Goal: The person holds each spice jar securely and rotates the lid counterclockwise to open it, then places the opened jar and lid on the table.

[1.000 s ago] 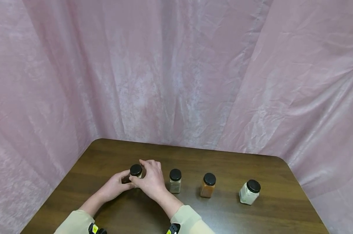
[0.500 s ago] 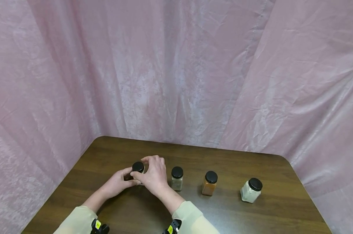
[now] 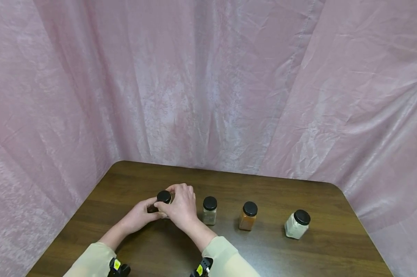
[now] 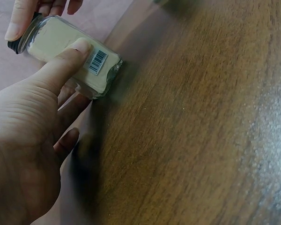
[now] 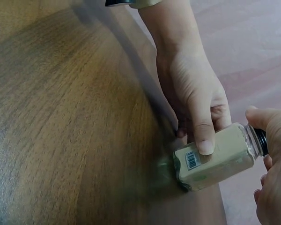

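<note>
A square glass spice jar of pale yellow powder stands at the table's left side, a barcode sticker low on its side. Its black lid is on. My left hand grips the jar's body, thumb flat across the glass near the sticker and fingers behind. From the right, my right hand pinches the lid between thumb and fingers. In the right wrist view the thumb lies at the jar's neck, beside the lid's rim, and part of that hand runs out of frame.
To the right, in a loose row on the brown wooden table, stand three more black-lidded jars: one with grey-green contents, one orange, one whitish. Pink curtains hang behind the table and along its sides.
The head view has shifted slightly, moving everything a little right and up in it. My right hand's fingers have drawn in closer around the lid. My left hand keeps its grip on the jar.
</note>
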Action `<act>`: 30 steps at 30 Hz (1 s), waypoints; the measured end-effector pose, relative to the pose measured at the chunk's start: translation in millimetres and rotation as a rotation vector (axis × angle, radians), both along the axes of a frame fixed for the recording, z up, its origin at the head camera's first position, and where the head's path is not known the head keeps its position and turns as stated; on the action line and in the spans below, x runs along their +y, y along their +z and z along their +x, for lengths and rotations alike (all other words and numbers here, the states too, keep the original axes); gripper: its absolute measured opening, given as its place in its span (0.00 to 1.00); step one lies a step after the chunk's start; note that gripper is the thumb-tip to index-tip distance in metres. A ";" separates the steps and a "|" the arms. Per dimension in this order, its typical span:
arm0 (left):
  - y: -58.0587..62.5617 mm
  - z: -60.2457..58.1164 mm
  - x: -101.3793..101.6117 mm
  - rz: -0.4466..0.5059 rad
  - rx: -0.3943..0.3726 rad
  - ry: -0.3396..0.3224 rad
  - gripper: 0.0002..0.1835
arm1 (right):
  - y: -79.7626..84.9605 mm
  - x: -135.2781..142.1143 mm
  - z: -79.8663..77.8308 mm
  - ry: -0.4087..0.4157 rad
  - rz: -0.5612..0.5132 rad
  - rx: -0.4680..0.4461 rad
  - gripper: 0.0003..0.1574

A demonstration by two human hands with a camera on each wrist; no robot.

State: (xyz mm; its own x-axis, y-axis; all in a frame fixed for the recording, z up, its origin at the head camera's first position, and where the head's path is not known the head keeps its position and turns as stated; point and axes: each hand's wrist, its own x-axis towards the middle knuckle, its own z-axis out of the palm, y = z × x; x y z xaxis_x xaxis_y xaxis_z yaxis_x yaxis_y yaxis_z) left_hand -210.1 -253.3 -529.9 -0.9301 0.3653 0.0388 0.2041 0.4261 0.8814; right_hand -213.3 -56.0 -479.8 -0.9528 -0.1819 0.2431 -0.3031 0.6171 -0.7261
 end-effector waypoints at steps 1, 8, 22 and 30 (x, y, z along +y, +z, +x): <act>-0.3 0.0 0.0 0.003 -0.001 -0.001 0.30 | 0.1 0.1 0.1 0.001 -0.002 -0.001 0.29; -2.6 -1.8 -0.2 0.015 -0.010 0.008 0.30 | 1.4 2.5 2.3 0.025 0.015 0.024 0.27; -3.8 -3.5 -0.4 0.010 0.003 -0.011 0.28 | 1.9 3.7 2.1 0.062 0.062 0.075 0.28; -4.9 -4.7 -0.8 0.012 0.013 -0.015 0.28 | 3.0 5.5 2.3 0.114 0.069 0.114 0.29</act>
State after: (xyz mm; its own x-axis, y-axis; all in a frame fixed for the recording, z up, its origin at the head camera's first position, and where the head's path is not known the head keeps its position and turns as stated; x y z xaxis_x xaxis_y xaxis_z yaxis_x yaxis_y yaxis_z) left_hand -214.8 -254.1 -534.8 -0.9239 0.3785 0.0553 0.2218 0.4121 0.8837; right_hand -210.9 -50.5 -476.8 -0.8922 -0.3071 0.3311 -0.4515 0.6214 -0.6403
